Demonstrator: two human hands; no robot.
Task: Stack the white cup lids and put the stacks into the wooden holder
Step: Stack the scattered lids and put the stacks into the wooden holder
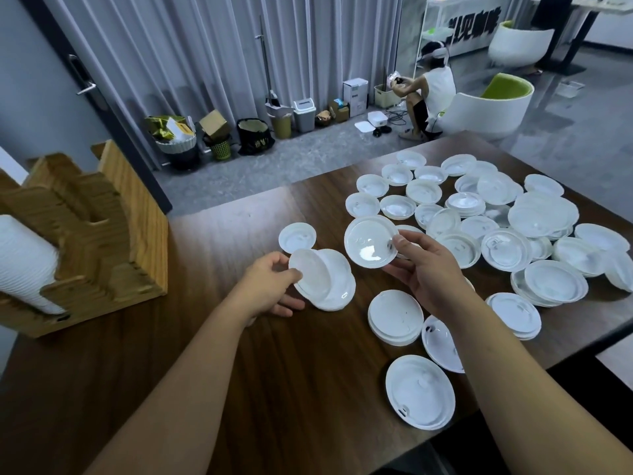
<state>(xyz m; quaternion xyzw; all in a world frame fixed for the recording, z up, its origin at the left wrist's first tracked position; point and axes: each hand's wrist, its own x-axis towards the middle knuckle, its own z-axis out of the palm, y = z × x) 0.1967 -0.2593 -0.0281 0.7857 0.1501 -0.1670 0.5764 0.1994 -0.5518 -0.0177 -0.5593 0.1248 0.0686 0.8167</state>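
Our left hand [270,282] grips a small stack [325,281]; our right hand [423,265] pinches one lid [368,246], tilted to nest on.

You had soft, even indoor light with white glare on the glossy lids [486,214] and dark table [212,241], faint shadows, slight softness overall, and wide-angle bending at the edges.

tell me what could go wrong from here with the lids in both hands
1. The small stack in the left hand looks fanned, not nested, so it might slide apart.
2. The right hand pinches a single lid by its edge, so it could slip.
3. The nearest lid lies close to the table edge, so an arm could knock it off.
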